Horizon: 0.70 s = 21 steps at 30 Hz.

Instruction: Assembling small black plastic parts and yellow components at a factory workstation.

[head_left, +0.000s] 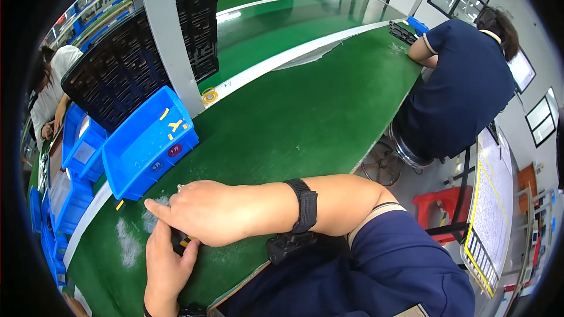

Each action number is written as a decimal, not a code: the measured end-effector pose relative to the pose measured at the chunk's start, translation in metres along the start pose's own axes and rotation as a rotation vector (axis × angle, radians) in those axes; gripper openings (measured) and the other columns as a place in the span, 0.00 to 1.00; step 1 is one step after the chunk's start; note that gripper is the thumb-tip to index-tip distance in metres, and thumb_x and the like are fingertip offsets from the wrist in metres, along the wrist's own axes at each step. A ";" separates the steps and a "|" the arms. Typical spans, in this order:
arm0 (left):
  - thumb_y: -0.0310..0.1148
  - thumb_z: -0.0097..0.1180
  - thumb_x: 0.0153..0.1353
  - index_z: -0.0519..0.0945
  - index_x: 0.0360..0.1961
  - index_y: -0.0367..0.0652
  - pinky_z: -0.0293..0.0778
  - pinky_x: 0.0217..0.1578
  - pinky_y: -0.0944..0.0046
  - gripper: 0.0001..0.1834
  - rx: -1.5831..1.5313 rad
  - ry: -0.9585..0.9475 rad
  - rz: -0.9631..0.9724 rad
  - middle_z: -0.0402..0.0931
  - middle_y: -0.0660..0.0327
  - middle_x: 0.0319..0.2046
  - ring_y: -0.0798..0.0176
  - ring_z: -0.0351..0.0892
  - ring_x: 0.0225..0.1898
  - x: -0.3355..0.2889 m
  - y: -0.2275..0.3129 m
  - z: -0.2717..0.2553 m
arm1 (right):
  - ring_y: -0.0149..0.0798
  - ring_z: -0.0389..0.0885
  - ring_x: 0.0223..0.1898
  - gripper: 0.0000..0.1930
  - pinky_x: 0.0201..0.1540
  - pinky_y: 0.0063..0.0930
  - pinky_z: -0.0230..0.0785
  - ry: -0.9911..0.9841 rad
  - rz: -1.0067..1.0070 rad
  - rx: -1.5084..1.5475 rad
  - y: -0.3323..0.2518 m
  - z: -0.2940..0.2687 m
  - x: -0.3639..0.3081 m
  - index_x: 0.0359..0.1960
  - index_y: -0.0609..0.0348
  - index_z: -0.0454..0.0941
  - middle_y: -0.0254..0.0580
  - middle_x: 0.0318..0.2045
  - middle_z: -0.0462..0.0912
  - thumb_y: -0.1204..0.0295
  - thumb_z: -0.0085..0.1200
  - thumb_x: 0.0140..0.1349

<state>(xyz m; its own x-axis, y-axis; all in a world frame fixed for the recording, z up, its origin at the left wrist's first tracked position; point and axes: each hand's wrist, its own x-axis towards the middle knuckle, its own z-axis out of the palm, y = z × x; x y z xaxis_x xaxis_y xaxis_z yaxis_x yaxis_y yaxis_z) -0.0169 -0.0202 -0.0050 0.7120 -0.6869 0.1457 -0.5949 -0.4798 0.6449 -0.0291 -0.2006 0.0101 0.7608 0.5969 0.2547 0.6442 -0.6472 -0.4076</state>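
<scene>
Black and yellow, one small piece (185,241) is partly covered by the curled right hand (205,211), near the left thumb; whether it is clamped by that hand or by the left hand (164,267) cannot be told. Pale dust (128,245) is spread on the green table (294,129). Several yellow strips (175,125) are held in one blue box (132,181), marked with two round labels (174,151). Two people (464,82) are seen, far left and far right.
</scene>
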 end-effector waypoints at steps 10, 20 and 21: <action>0.25 0.61 0.40 0.70 0.47 0.34 0.66 0.49 0.59 0.28 0.046 0.102 0.108 0.72 0.51 0.44 0.51 0.71 0.47 0.001 -0.004 -0.005 | 0.52 0.79 0.29 0.31 0.36 0.38 0.72 -0.044 0.014 -0.024 0.001 -0.005 0.003 0.52 0.81 0.62 0.57 0.25 0.78 0.76 0.54 0.44; 0.25 0.55 0.48 0.71 0.48 0.36 0.67 0.48 0.62 0.22 -0.111 0.427 0.072 0.72 0.54 0.46 0.58 0.73 0.46 0.006 -0.020 -0.015 | 0.37 0.79 0.37 0.30 0.39 0.27 0.70 0.385 0.525 0.871 0.101 -0.076 -0.012 0.47 0.76 0.71 0.48 0.36 0.80 0.74 0.64 0.39; 0.24 0.55 0.48 0.71 0.47 0.36 0.68 0.47 0.62 0.22 -0.113 0.419 0.042 0.73 0.55 0.45 0.58 0.74 0.45 0.006 -0.021 -0.014 | 0.36 0.79 0.36 0.24 0.39 0.26 0.71 0.399 0.565 0.942 0.112 -0.081 -0.019 0.44 0.75 0.74 0.48 0.36 0.80 0.75 0.62 0.42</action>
<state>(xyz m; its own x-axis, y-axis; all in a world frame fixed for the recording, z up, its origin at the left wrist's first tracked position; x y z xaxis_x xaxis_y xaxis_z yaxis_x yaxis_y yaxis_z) 0.0047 -0.0064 -0.0066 0.7919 -0.4125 0.4503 -0.5984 -0.3771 0.7069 0.0348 -0.3225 0.0305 0.9992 0.0364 0.0181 0.0205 -0.0657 -0.9976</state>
